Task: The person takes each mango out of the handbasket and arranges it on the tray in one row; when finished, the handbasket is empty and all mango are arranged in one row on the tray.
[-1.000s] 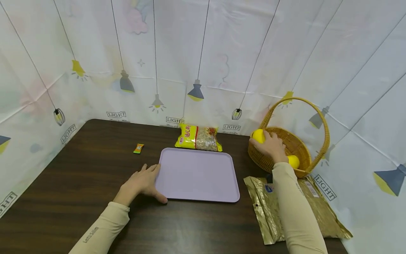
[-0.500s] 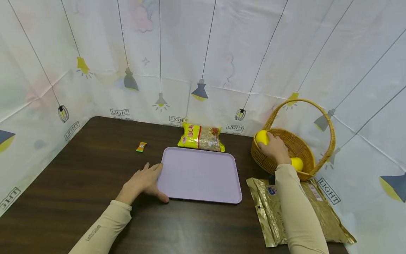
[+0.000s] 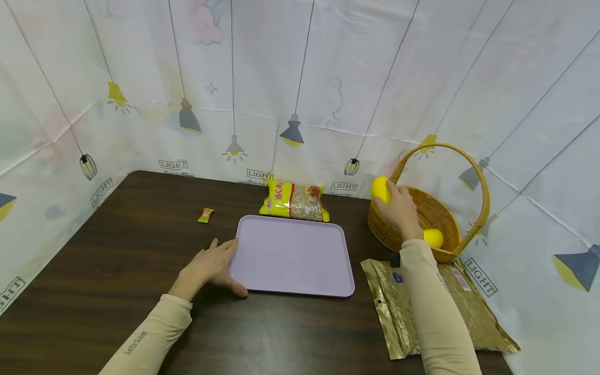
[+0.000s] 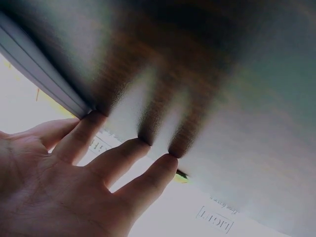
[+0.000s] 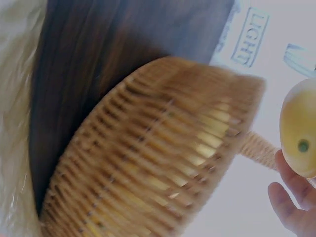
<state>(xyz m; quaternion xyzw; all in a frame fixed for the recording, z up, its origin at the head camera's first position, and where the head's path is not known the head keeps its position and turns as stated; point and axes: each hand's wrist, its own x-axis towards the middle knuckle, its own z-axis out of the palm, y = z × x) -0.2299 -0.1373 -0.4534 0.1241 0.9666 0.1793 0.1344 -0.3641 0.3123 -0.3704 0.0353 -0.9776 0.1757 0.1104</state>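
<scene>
My right hand holds a smooth oval yellow fruit just above the left rim of a wicker basket. In the right wrist view the fruit shows a green spot at its end, beside the fingertips. Another yellow fruit lies inside the basket, partly behind the right wrist. My left hand rests at the left edge of a pale purple tray, fingers and thumb spread. In the left wrist view its fingertips touch the dark tabletop beside the tray's rim.
A yellow printed food packet lies behind the tray. A small orange-and-green wrapped piece is at the back left. The gold foil bag lies under the right forearm, in front of the basket. A printed curtain hangs behind the table.
My right hand has lifted the yellow fruit from inside the basket up to just above its left rim. The left hand has stayed at the tray's edge. The view has shifted slightly.
</scene>
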